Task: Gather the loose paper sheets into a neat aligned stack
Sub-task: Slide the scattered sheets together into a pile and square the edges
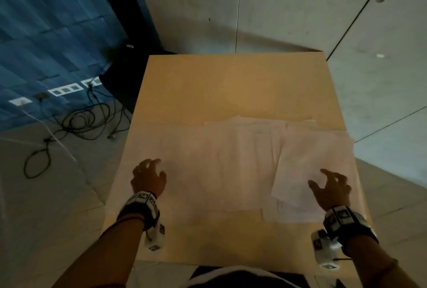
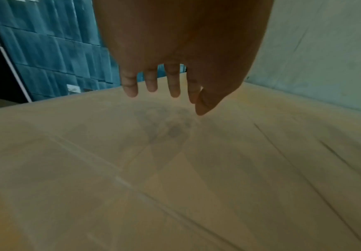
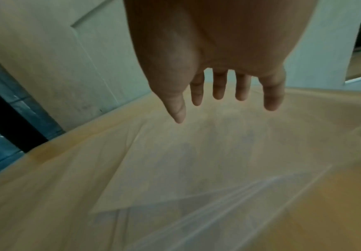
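Several loose white paper sheets [image 1: 233, 163] lie spread and overlapping across the middle of a light wooden table [image 1: 231, 84]. One sheet [image 1: 307, 167] lies tilted on top at the right. My left hand [image 1: 147, 177] hovers over the left end of the spread, fingers relaxed and holding nothing. My right hand [image 1: 330, 186] hovers over the tilted sheet at the right, fingers spread. In the left wrist view my left hand [image 2: 164, 90] hangs above the sheets [image 2: 175, 169] without touching. In the right wrist view my right hand [image 3: 224, 100] hangs above the tilted sheet [image 3: 196, 161].
The far half of the table is bare wood. A grey wall [image 1: 254, 6] stands behind it. Black cables [image 1: 76, 123] lie on the floor at the left below a blue panelled wall [image 1: 46, 33]. The table's right edge [image 1: 355, 172] runs close beside my right hand.
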